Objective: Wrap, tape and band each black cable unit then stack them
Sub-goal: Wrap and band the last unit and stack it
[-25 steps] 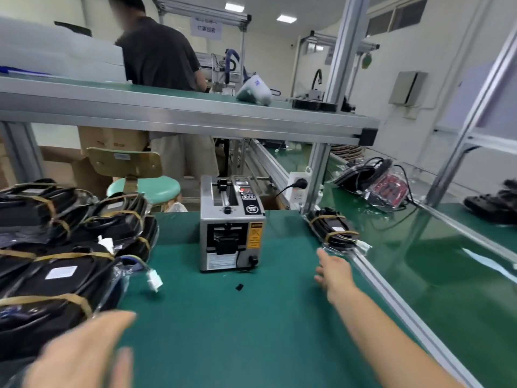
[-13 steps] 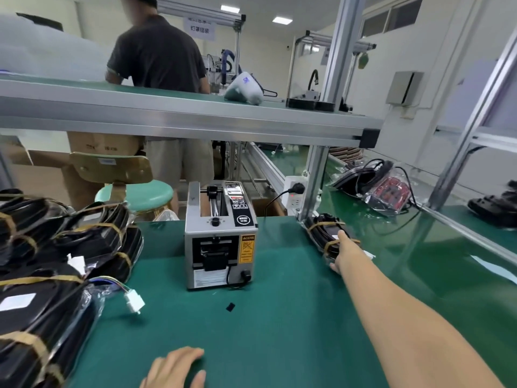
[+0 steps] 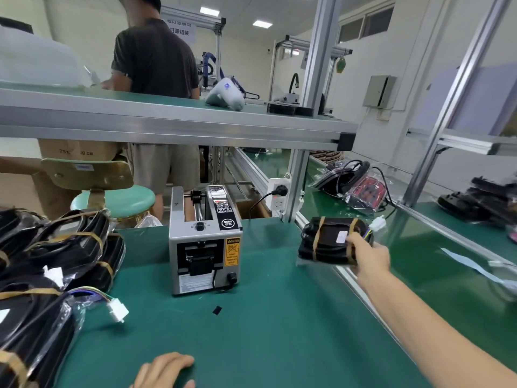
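We find the black coiled cable unit with two tan bands and a white label at the right edge of the green tabletop, lifted clear of the surface and tilted. Our right hand has its grip clenched around the unit's near-right end, thumb on top beside the label. A white plug connector on coloured wires projects from the unit's far-right side. Our left hand rests flat on the near edge of the tabletop, grip released. The grey metal tape dispenser with a yellow caution label stands at the centre, left of the unit. A stack of banded black cable units in clear bags occupies the left edge.
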`<state>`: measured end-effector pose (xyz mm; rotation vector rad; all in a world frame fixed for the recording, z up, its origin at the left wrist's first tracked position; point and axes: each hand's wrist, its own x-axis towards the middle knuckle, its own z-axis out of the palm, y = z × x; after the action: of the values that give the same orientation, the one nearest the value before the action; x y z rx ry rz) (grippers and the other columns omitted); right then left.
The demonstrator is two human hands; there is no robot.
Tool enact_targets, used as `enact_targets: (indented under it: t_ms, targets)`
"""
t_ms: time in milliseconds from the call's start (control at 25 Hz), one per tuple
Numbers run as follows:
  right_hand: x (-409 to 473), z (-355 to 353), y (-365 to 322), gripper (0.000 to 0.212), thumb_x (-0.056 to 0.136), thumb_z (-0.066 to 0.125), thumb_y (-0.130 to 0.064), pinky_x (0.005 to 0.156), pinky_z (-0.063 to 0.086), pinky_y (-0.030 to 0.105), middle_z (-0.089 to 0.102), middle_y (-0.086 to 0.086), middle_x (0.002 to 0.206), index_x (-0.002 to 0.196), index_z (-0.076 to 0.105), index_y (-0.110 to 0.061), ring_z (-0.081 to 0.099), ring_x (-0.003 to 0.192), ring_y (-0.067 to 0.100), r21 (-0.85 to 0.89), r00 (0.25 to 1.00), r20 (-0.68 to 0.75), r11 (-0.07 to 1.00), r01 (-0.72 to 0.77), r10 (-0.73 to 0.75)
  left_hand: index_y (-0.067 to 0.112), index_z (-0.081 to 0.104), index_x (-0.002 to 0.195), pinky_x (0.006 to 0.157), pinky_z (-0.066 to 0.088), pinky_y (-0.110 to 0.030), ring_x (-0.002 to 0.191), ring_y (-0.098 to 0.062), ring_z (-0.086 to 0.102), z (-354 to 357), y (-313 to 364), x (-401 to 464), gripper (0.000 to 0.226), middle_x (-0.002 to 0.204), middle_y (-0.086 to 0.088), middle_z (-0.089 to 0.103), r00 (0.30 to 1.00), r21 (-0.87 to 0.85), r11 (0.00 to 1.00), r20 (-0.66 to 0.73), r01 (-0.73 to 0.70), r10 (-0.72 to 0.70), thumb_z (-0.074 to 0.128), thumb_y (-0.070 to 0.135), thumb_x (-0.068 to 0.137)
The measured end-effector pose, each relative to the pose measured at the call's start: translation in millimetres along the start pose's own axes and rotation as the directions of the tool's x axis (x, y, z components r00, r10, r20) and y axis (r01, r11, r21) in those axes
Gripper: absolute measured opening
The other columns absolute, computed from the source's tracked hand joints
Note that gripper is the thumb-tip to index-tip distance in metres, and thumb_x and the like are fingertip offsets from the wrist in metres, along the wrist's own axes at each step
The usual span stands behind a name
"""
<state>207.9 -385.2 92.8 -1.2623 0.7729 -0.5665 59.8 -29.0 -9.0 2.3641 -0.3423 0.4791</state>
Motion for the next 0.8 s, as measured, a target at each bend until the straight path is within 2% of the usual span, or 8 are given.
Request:
enact_targets:
  t_ms: [80,200,280,360,440,520,640,800]
  targets:
    - [-38,-41,-13,0.031,0.076,0.070,-0.017,0.069,0.050,0.035,0.067,0.010,0.093,0.104,0.061,-0.010,0.061,0.077,0.024,-0.127,0.978,0.175,0.982,0.140,-0.117,0.086,0.033,0.091,0.087,0.040,-0.028,0.091,-0.017,0.054,-6,10,0,0.045,0.091,0.042,0.054,0.997,-0.131,0.988,-0.002,0.081,-0.082,0.040,0.061,0.054]
    - [-106,-72,-24,0.018,0.077,0.070,-0.007,0.062,0.046,0.023,0.070,-0.005,0.077,0.093,0.066,-0.015,0.059,0.067,0.011,-0.168,0.825,0.502,0.905,0.390,-0.262,0.057,0.053,0.108,0.097,0.037,-0.021,0.101,-0.013,0.056,-26,38,5,0.042,0.115,0.036,0.054,0.978,-0.177,0.981,-0.204,-0.076,0.039,0.054,0.062,0.066]
    - [-154,-65,-27,0.030,0.070,0.072,-0.007,0.070,0.048,0.014,0.073,-0.008,0.083,0.098,0.067,-0.016,0.064,0.075,0.005,-0.114,0.587,0.768,0.848,0.518,-0.255,0.039,0.056,0.119,0.103,0.027,-0.009,0.120,-0.001,0.046,-47,61,13,0.053,0.129,0.022,0.052,0.951,-0.176,0.958,-0.253,-0.226,0.178,0.060,0.063,0.072]
    - [-193,-45,-23,0.044,0.067,0.071,-0.005,0.087,0.049,0.019,0.072,-0.002,0.100,0.110,0.064,-0.014,0.066,0.093,0.010,-0.039,0.317,0.931,0.812,0.583,-0.183,0.041,0.042,0.136,0.107,0.024,-0.010,0.134,0.004,0.033,-75,76,22,0.080,0.143,0.020,0.041,0.961,-0.224,0.942,-0.178,-0.251,0.214,0.071,0.053,0.062]
    - [-220,-20,-13,0.050,0.070,0.074,0.003,0.096,0.049,0.030,0.069,0.003,0.109,0.115,0.062,-0.014,0.065,0.104,0.019,0.024,0.108,0.987,0.780,0.625,-0.117,0.052,0.030,0.139,0.102,0.035,-0.021,0.132,0.007,0.036,-101,75,23,0.096,0.142,0.026,0.041,0.985,-0.354,0.919,-0.036,-0.171,0.169,0.079,0.040,0.057]
    - [-237,3,-7,0.053,0.070,0.079,0.002,0.095,0.049,0.027,0.067,-0.002,0.110,0.115,0.062,-0.018,0.064,0.104,0.013,0.078,-0.024,0.996,0.736,0.672,-0.083,0.058,0.038,0.131,0.094,0.044,-0.022,0.117,0.002,0.053,-117,64,13,0.094,0.127,0.022,0.057,0.993,-0.437,0.893,0.004,-0.103,0.117,0.081,0.021,0.056]
    - [-247,27,2,0.050,0.071,0.081,-0.008,0.094,0.045,0.019,0.066,-0.012,0.110,0.116,0.061,-0.022,0.061,0.105,0.003,0.021,-0.106,0.993,0.825,0.564,0.047,0.053,0.049,0.124,0.090,0.046,-0.017,0.105,-0.010,0.063,-128,44,-10,0.088,0.116,0.009,0.067,0.996,-0.540,0.840,-0.093,-0.049,-0.002,0.079,0.006,0.055]
    - [-254,44,13,0.015,0.086,0.062,-0.016,0.079,0.047,0.014,0.072,-0.005,0.093,0.095,0.074,-0.016,0.064,0.088,0.004,0.021,-0.058,0.998,0.922,0.386,0.001,0.046,0.040,0.136,0.099,0.043,-0.028,0.117,-0.019,0.057,-128,35,-29,0.092,0.130,0.007,0.057,0.991,-0.534,0.842,-0.137,-0.078,0.004,0.080,0.009,0.061]
